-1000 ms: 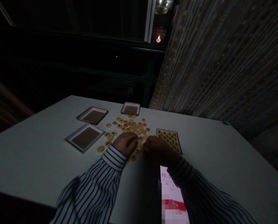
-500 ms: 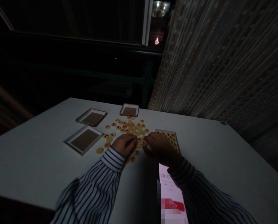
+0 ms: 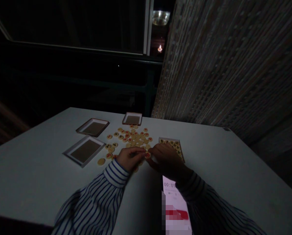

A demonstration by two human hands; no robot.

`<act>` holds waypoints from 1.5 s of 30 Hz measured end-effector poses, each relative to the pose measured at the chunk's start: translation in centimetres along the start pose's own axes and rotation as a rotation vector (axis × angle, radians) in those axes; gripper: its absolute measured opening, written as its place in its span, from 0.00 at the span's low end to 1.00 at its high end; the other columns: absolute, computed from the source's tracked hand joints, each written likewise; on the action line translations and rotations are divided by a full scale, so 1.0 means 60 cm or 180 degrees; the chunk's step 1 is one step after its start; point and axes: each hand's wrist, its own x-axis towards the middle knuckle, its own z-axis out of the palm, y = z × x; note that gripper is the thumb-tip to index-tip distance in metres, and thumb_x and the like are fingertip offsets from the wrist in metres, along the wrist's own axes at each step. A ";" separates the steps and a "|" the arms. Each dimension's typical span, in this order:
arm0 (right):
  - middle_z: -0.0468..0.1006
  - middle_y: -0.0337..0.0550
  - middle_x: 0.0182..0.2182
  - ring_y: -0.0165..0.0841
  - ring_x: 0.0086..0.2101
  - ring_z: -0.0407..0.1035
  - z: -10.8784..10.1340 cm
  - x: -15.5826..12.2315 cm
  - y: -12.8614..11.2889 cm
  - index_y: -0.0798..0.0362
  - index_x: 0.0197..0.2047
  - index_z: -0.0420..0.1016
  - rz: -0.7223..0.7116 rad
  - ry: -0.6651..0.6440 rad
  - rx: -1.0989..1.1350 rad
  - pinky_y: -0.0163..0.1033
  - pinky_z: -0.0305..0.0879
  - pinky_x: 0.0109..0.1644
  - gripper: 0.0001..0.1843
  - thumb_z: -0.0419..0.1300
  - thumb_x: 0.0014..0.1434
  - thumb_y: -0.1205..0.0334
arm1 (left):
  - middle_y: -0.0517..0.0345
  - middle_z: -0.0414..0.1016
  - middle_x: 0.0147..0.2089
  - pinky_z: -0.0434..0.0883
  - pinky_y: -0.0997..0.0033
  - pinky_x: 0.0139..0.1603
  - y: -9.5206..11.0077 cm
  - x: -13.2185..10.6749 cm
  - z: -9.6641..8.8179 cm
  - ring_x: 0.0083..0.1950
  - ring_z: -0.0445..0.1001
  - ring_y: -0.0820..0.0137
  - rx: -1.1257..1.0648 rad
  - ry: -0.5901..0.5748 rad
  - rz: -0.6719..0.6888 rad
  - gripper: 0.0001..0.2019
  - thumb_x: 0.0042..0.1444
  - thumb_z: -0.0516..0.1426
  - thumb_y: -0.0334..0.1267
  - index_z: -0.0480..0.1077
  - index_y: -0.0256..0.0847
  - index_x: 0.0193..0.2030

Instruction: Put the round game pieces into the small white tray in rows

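Note:
Round wooden Chinese chess pieces with red or black characters lie in a loose heap (image 3: pixel 134 138) on the white table (image 3: pixel 38 176). A single red-marked piece (image 3: pixel 147 155) is held up between my hands. My left hand (image 3: pixel 130 159) pinches it at the fingertips, and my right hand (image 3: pixel 166 160) curls in dark shadow against its other side. Just beyond my right hand is a square tray (image 3: pixel 165 138) with pieces in rows, partly hidden by my fingers. Near my left wrist lies a lone piece (image 3: pixel 101 161).
Several white-rimmed, brown-bottomed trays (image 3: pixel 100 120) (image 3: pixel 95 140) (image 3: pixel 132 113) stand beyond and left of the heap. A lit phone (image 3: pixel 175 202) with a timer lies under my right forearm. A woven wall (image 3: pixel 221 65) rises past the table's right side.
My hands have drawn closer together, and the red-marked piece now sits raised between them. The whole scene has shifted a little left and down in view.

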 end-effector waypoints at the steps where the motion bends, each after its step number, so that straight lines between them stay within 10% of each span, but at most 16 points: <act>1: 0.70 0.44 0.30 0.34 0.34 0.61 -0.001 -0.004 0.001 0.55 0.39 0.69 0.0003 0.0005 0.0010 0.40 0.50 0.38 0.13 0.49 0.60 0.57 | 0.54 0.78 0.30 0.72 0.71 0.33 0.003 0.000 0.000 0.31 0.75 0.69 -0.0006 -0.0002 0.0030 0.11 0.44 0.60 0.43 0.75 0.38 0.31; 26: 0.74 0.42 0.33 0.32 0.35 0.66 -0.017 -0.083 0.066 0.52 0.40 0.70 0.0630 0.0362 0.0422 0.39 0.56 0.39 0.11 0.50 0.58 0.58 | 0.54 0.78 0.29 0.71 0.69 0.35 0.075 0.024 0.108 0.31 0.74 0.69 -0.0374 -0.0315 -0.0187 0.07 0.44 0.58 0.35 0.73 0.35 0.30; 45: 0.75 0.44 0.37 0.32 0.38 0.67 0.008 -0.116 0.094 0.54 0.44 0.69 0.0907 0.0331 0.0580 0.39 0.58 0.39 0.14 0.50 0.59 0.56 | 0.53 0.78 0.31 0.73 0.69 0.35 0.050 0.033 0.158 0.32 0.75 0.68 -0.0662 -0.0257 -0.0110 0.10 0.46 0.58 0.39 0.74 0.35 0.33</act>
